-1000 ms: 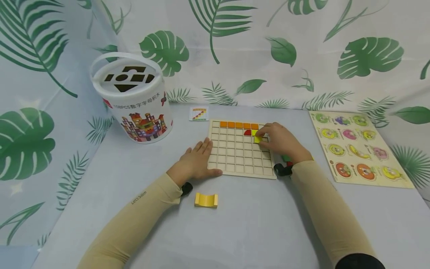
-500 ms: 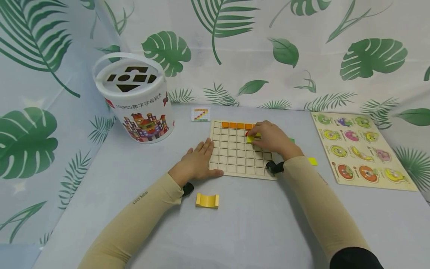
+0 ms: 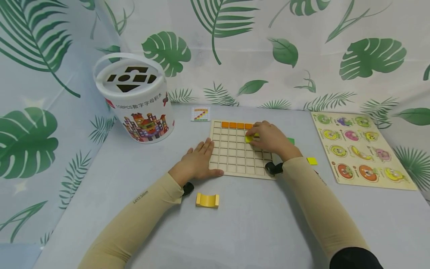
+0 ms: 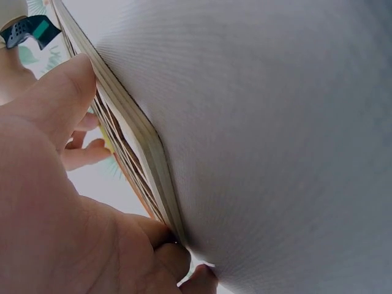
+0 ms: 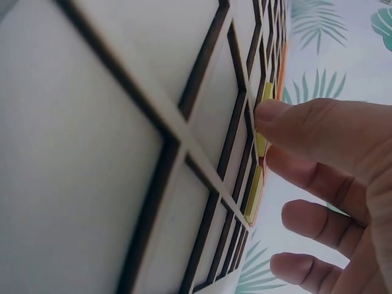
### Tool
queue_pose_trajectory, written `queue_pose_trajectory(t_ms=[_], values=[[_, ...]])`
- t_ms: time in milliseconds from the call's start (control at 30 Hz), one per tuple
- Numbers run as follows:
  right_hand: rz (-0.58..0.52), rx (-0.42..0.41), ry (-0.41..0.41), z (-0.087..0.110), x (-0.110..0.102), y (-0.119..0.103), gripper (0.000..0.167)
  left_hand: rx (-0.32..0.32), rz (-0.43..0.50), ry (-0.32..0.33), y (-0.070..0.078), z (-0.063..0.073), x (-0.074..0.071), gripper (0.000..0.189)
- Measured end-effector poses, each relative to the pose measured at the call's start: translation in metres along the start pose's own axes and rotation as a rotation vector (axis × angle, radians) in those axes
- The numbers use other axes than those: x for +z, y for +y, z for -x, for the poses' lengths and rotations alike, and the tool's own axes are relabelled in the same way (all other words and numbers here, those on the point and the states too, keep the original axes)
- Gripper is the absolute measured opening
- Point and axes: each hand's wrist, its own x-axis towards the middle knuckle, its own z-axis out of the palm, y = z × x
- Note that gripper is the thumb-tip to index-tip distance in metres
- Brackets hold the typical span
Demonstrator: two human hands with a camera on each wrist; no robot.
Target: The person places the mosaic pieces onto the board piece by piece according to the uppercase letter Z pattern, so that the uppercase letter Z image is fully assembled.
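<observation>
A pale grid board (image 3: 231,152) lies on the table, with a row of orange tiles (image 3: 234,125) along its far edge. My right hand (image 3: 268,138) pinches a yellow tile (image 3: 249,139) between thumb and index finger, low over the board's cells just in front of that row. In the right wrist view the thumb lies on this yellow tile (image 5: 262,144), and another yellow tile (image 5: 252,195) sits nearer. My left hand (image 3: 196,162) rests with fingers spread against the board's left edge, its thumb at the near left corner. The right hand covers part of the far right cells.
A small pattern card (image 3: 201,114) lies behind the board, right of a white block bucket (image 3: 136,101). A yellow arched block (image 3: 207,201) is in front. To the right are a loose yellow tile (image 3: 312,161), a green piece (image 3: 291,141) and a fruit puzzle board (image 3: 362,151).
My right hand has moved left with the yellow tile, roughly one cell. The red tile seen earlier is now hidden by the fingers in the head view. The left hand stays in place.
</observation>
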Motion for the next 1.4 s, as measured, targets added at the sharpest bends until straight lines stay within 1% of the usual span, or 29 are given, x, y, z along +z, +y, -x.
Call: queue_pose_trajectory(t_ms=[267,400,500,600,767,1067,1200,1400], values=[[-0.029,-0.045,0.026,0.015,-0.006,0.005,0.03,-0.003,-0.003,-0.008,0.002,0.0,-0.001,0.113],[-0.055,-0.021,0.022,0.026,-0.011,0.01,0.03,-0.011,0.009,-0.009,0.002,0.001,-0.002,0.114],[-0.079,0.02,0.015,0.036,-0.012,0.016,0.028,-0.007,0.007,-0.008,0.002,0.001,-0.001,0.114],[-0.082,0.031,0.018,0.046,-0.013,0.023,0.026,-0.006,0.0,-0.005,0.002,0.0,0.0,0.114],[-0.059,0.026,0.024,0.065,-0.015,0.036,0.019,-0.012,-0.003,-0.002,0.002,0.001,-0.001,0.114],[-0.078,0.038,0.016,0.098,-0.015,0.053,0.013,0.004,0.005,0.001,0.003,0.003,-0.002,0.112],[-0.069,0.065,0.018,0.113,-0.016,0.062,0.011,0.006,0.011,-0.001,0.003,0.003,-0.002,0.112],[-0.063,0.132,0.012,0.138,-0.021,0.071,0.009,0.004,0.01,-0.002,0.003,0.003,-0.002,0.113]])
